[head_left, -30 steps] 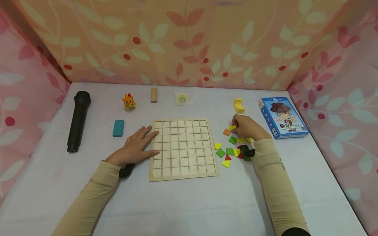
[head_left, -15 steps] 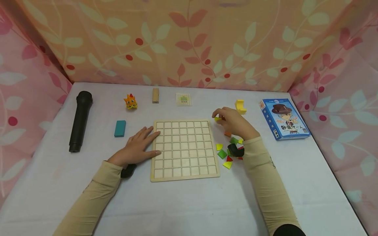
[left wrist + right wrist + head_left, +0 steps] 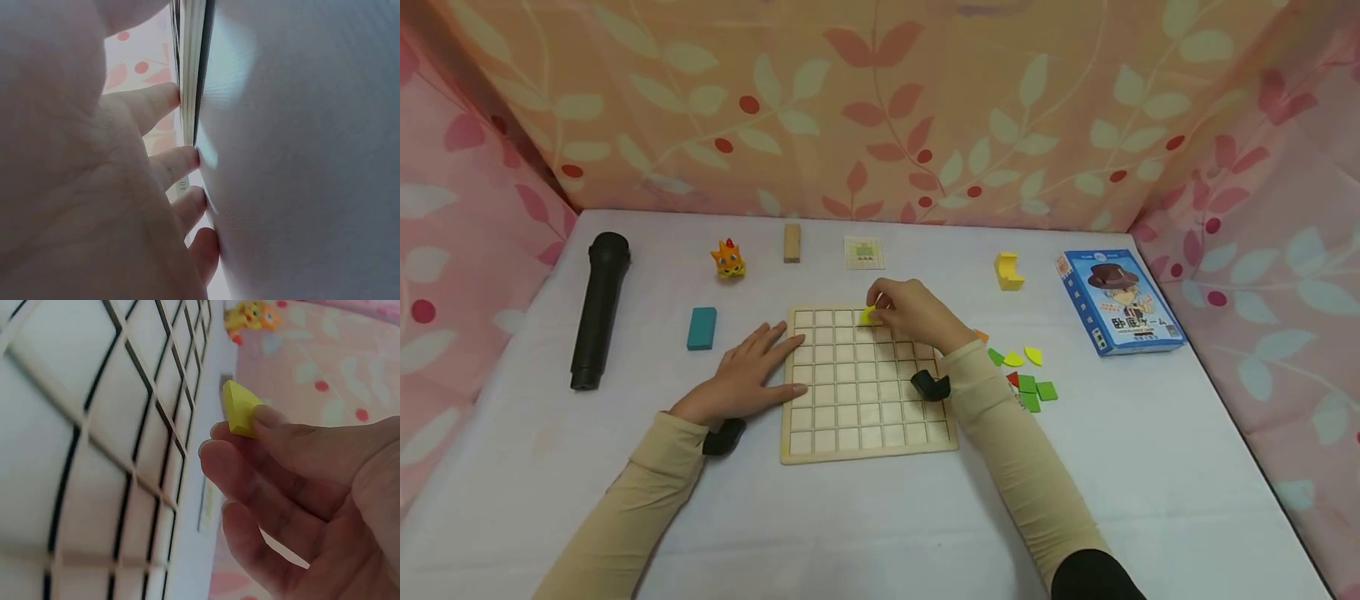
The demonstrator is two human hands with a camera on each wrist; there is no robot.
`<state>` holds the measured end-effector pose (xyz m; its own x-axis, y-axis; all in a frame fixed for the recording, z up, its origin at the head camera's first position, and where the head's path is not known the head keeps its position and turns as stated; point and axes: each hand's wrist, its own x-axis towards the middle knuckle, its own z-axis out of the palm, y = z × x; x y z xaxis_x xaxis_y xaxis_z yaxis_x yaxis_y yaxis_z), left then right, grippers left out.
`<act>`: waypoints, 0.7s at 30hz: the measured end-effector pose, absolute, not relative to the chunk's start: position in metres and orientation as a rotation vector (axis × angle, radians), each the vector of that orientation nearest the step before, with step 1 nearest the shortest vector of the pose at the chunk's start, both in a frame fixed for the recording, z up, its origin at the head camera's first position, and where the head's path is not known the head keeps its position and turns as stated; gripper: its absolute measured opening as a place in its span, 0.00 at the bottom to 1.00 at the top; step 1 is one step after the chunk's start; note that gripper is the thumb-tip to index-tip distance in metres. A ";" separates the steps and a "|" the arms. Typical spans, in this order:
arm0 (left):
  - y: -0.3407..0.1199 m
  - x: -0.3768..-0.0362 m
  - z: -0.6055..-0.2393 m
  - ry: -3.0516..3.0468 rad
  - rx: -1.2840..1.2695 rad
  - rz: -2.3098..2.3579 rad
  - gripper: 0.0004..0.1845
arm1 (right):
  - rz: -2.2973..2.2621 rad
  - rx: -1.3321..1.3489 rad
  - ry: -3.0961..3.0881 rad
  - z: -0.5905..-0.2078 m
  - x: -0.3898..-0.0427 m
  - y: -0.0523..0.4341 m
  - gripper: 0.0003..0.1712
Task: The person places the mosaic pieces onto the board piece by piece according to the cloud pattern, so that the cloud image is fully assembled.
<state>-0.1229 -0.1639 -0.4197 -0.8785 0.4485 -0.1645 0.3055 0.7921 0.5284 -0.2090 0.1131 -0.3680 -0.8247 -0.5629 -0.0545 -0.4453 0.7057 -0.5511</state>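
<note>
A wooden grid board (image 3: pixel 865 417) lies at the middle of the white table. My right hand (image 3: pixel 904 310) hovers over the board's top row and pinches a small yellow tile (image 3: pixel 869 314) between thumb and forefinger; the right wrist view shows the yellow tile (image 3: pixel 240 409) just above the grid board (image 3: pixel 94 425). My left hand (image 3: pixel 752 371) lies flat on the table, its straight fingers touching the board's left edge (image 3: pixel 190 75). Several loose green, yellow, red and orange tiles (image 3: pixel 1026 375) lie right of the board.
A black microphone (image 3: pixel 598 308) lies at the far left, a teal block (image 3: pixel 702 327) beside it. Along the back stand an orange toy (image 3: pixel 727 259), a wooden block (image 3: pixel 792 242), a small card (image 3: pixel 863 252) and a yellow piece (image 3: pixel 1007 272). A blue box (image 3: pixel 1118 302) lies right.
My right hand has lifted a yellow tile from the pile and carried it leftward, now over the board's top row. The left hand has stayed put.
</note>
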 end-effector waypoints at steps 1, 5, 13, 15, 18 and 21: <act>-0.164 -0.123 -0.420 2.702 0.582 0.725 0.41 | -0.788 -0.810 2.686 -0.370 -0.209 0.109 0.06; -0.165 -0.123 -0.420 2.704 0.580 0.722 0.41 | -0.767 -0.838 2.666 -0.376 -0.210 0.095 0.06; -0.164 -0.122 -0.417 2.688 0.569 0.748 0.41 | -0.779 -0.863 2.649 -0.384 -0.208 0.085 0.04; -0.163 -0.121 -0.417 2.692 0.569 0.754 0.41 | -0.768 -0.864 2.650 -0.385 -0.208 0.084 0.04; -0.164 -0.121 -0.416 2.695 0.567 0.756 0.41 | -0.746 -0.865 2.646 -0.386 -0.210 0.082 0.05; -0.164 -0.121 -0.416 2.693 0.555 0.743 0.41 | -0.734 -0.848 2.628 -0.388 -0.211 0.081 0.05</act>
<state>-0.1214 -0.1639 -0.4165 -0.8830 0.4362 -0.1735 0.2855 0.7924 0.5392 -0.2106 0.0812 -0.3875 -0.7873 -0.6069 -0.1087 -0.4627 0.6981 -0.5464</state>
